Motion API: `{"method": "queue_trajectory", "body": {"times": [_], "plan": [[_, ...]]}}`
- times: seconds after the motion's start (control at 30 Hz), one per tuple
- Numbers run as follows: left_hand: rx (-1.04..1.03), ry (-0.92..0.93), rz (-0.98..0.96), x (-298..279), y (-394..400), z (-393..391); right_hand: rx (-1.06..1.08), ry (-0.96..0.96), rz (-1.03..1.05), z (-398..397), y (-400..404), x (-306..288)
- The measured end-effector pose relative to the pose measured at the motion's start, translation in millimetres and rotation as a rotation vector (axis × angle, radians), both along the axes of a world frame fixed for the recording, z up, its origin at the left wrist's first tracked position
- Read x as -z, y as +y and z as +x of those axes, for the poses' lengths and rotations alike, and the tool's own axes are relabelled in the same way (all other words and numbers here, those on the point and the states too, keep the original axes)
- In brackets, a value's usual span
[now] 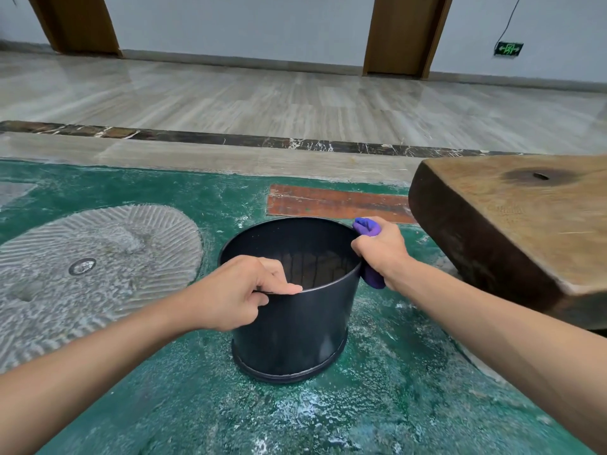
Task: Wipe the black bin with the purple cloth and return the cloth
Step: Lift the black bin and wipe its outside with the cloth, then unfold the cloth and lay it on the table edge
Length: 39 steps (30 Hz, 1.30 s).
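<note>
A round black bin stands upright on the worn green floor in the middle of the view, its inside dark with nothing visible in it. My left hand pinches the bin's near left rim, thumb on the inside. My right hand grips a bunched purple cloth and presses it against the bin's right rim. Part of the cloth sticks out above my fist and part hangs below it along the outer wall.
A thick dark wooden block sits close to the right of the bin. A grey ridged millstone is set in the floor at the left. A red-brown strip lies behind the bin. Marble floor and brown door frames are beyond.
</note>
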<state>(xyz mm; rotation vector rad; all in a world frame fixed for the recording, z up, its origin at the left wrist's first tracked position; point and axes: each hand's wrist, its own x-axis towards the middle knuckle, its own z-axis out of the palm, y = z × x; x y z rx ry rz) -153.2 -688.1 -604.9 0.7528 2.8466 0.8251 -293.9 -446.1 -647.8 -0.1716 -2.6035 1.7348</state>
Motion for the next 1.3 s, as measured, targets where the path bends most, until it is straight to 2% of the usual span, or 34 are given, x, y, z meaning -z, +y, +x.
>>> {"method": "queue_trajectory", "body": {"times": [0.17,0.4,0.53,0.63,0.73,0.8,0.83,0.93,1.1,1.23,1.3], "plan": [[0.023,-0.077,-0.012,0.0,1.4,0.2,0.018,0.004,-0.106,-0.3,1.2,-1.9],[0.071,-0.162,-0.034,-3.5,1.5,-3.9,0.042,-0.005,-0.372,3.7,11.2,-25.1],[0.136,-0.285,-0.128,-14.1,-0.4,-15.9,-0.004,-0.025,-0.462,-1.0,19.3,-53.0],[0.190,-0.325,-0.204,-28.9,-1.1,-40.5,-0.042,-0.068,-0.621,-5.4,18.9,-76.6],[0.059,-0.226,-0.013,-52.7,13.2,-71.2,-0.053,-0.152,-0.833,-3.1,15.9,-98.3],[-0.107,-0.156,0.183,-79.1,32.8,-91.3,-0.043,-0.223,-0.953,3.9,13.8,-120.1],[-0.180,-0.188,0.292,-96.4,44.1,-98.9,-0.041,-0.250,-1.019,9.2,12.9,-134.2],[-0.271,-0.443,0.556,-159.1,76.6,-110.1,-0.066,-0.302,-1.124,29.4,18.8,-194.5],[-0.314,-0.544,0.693,-266.1,111.2,-95.1,-0.187,-0.370,-1.197,55.4,32.1,-317.6],[-0.359,-0.489,0.658,-370.5,129.0,-84.7,-0.101,-0.395,-1.184,71.7,49.8,-426.7],[-0.399,-0.420,0.614,-426.5,141.6,-77.8,0.035,-0.383,-1.163,78.8,60.8,-482.1]]}}
